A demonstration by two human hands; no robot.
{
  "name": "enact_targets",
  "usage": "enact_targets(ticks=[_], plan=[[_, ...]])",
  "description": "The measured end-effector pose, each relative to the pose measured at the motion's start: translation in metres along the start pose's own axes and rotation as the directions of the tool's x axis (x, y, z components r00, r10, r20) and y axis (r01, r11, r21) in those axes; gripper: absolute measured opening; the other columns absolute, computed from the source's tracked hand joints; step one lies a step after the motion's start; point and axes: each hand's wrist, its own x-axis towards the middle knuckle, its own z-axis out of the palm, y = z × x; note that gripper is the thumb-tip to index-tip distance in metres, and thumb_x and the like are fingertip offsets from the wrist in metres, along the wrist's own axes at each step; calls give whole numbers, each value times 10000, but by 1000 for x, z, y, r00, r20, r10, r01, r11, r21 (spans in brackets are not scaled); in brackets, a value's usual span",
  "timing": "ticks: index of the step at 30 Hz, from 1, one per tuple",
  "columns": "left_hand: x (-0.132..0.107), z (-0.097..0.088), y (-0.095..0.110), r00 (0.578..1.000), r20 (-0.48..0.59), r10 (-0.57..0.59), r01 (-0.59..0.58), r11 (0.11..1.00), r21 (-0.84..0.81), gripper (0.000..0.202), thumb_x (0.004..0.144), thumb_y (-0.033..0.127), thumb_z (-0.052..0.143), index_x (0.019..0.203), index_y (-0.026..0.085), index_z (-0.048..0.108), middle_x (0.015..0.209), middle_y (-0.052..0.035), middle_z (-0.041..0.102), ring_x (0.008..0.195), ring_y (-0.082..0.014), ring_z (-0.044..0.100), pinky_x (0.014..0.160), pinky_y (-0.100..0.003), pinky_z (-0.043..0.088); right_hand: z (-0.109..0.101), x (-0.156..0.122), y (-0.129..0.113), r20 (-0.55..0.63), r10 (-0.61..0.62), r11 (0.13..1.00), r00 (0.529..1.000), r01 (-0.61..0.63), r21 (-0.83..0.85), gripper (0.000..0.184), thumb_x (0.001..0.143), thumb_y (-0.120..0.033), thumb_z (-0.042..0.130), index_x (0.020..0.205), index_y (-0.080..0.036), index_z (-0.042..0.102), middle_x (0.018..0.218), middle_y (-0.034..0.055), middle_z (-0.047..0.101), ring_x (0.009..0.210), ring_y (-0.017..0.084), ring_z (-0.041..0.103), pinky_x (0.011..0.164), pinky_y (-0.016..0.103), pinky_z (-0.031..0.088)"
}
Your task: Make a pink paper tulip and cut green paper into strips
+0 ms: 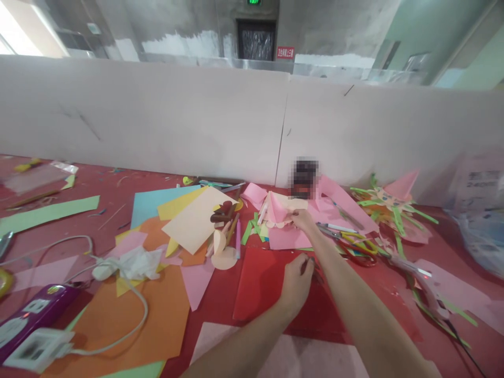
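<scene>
My right hand (303,218) reaches forward, its fingers pinched at the edge of a pink paper cone (277,210) with a scalloped cream rim. Nearer to me, my left hand (297,281) is closed above a red sheet (260,286); something small and dark shows at its fingers, too hidden to name. Under the cone lies pink paper (289,239), with green paper strips (252,231) beside it. To the left stands a small cream and brown paper figure (222,236) on a round base.
Scissors with yellow and red handles (364,252) lie right, near a glue gun (427,289) with a lit light. A second pink cone piece (401,186) with green strips stands behind. Coloured sheets (157,310), a white cable (145,310) and a purple power strip (51,299) spread left. A white partition (177,121) closes the back.
</scene>
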Motion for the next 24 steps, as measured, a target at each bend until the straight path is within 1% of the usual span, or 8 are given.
enact_targets(ticks=[6,10,12,15,17,19,21,24], plan=[[0,2,3,1000,-13,7,-7,1000,5,219,773,343,454,629,179,459,559,20,524,475,-121,554,496,-249,460,4,-3,-12,22,-30,999,999,31,-40,159,685,-131,456,625,-127,603,513,40,600,402,91,504,406,182,315],[-1,2,2,1000,-14,7,-7,1000,18,222,784,340,441,642,174,479,564,15,524,485,-117,551,505,-241,457,5,-2,-14,-28,-74,993,997,71,-93,84,688,-189,546,694,-139,613,619,60,632,551,131,581,465,190,339],[0,2,1,1000,-13,4,-4,1000,27,224,787,345,437,649,173,482,567,12,528,486,-117,549,507,-240,451,5,-3,-15,-76,-128,982,989,116,-149,137,727,-262,544,749,-151,620,709,77,646,641,164,606,506,208,360],[0,1,-2,1000,-14,8,-7,999,33,231,789,351,431,645,175,476,568,11,530,486,-118,547,513,-239,444,5,-5,-17,-126,-194,954,973,157,-256,225,797,-328,470,856,-170,620,824,100,649,758,205,616,576,244,395],[0,1,-3,1000,-7,9,-9,999,33,230,790,352,428,644,179,472,548,13,526,489,-121,547,523,-240,440,3,-8,-17,-137,-179,939,974,128,-318,239,812,-305,456,949,-176,603,901,117,644,813,223,613,623,267,409],[-1,0,-2,1000,-1,4,-4,999,34,230,792,356,422,646,184,469,512,17,515,481,-125,541,525,-243,435,-2,-10,-15,-132,-152,923,980,93,-373,242,814,-259,459,994,-167,592,960,137,632,851,230,609,665,278,411],[-1,0,0,1000,-5,9,-8,999,46,238,793,366,420,645,186,469,501,17,516,484,-126,535,533,-243,429,-10,-12,-11,-114,-135,914,984,79,-399,234,811,-210,455,981,-143,600,968,153,629,875,224,605,700,271,405],[-2,0,3,999,-25,43,-41,996,81,262,800,379,413,630,185,457,526,11,532,515,-123,533,562,-240,423,-25,-17,-3,-93,-133,913,987,85,-400,251,823,-154,394,943,-128,613,960,145,636,906,192,595,739,242,393]])
